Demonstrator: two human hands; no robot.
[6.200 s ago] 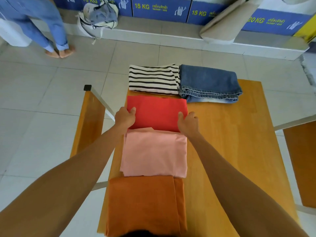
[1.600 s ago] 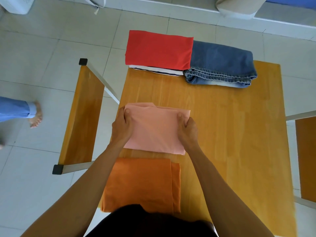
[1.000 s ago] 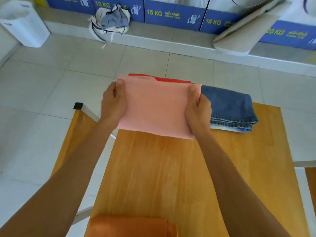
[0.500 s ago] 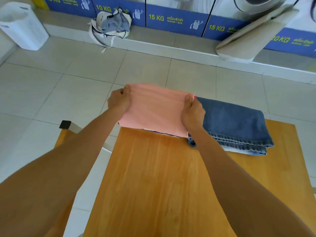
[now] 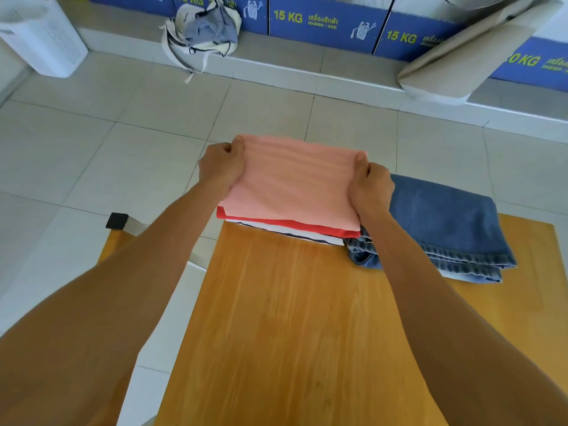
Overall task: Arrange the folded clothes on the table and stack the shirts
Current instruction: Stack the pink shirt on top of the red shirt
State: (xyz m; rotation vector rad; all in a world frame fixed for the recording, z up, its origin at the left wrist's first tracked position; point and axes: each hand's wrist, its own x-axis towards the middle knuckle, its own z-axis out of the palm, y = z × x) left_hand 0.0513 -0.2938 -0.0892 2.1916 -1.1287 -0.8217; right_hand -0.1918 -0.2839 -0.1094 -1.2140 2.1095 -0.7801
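A folded pink shirt (image 5: 295, 182) lies on top of a stack at the far left corner of the wooden table (image 5: 292, 327). Under it show the edge of a red shirt (image 5: 276, 224) and, at the bottom, a striped shirt (image 5: 295, 235). My left hand (image 5: 219, 170) grips the pink shirt's left side and my right hand (image 5: 370, 186) grips its right side. Folded blue jeans (image 5: 442, 226) lie right beside the stack. The orange garment is out of view.
A wooden chair (image 5: 118, 229) stands left of the table. On the tiled floor beyond are a white laundry basket (image 5: 46, 38), a cloth bag (image 5: 203, 35) on a step, and a leaning beige board (image 5: 467, 56) before blue machine panels.
I lifted the pink shirt from the table's near middle and carried it away from me onto the red shirt. It has come down on the stack with both hands still on its sides.
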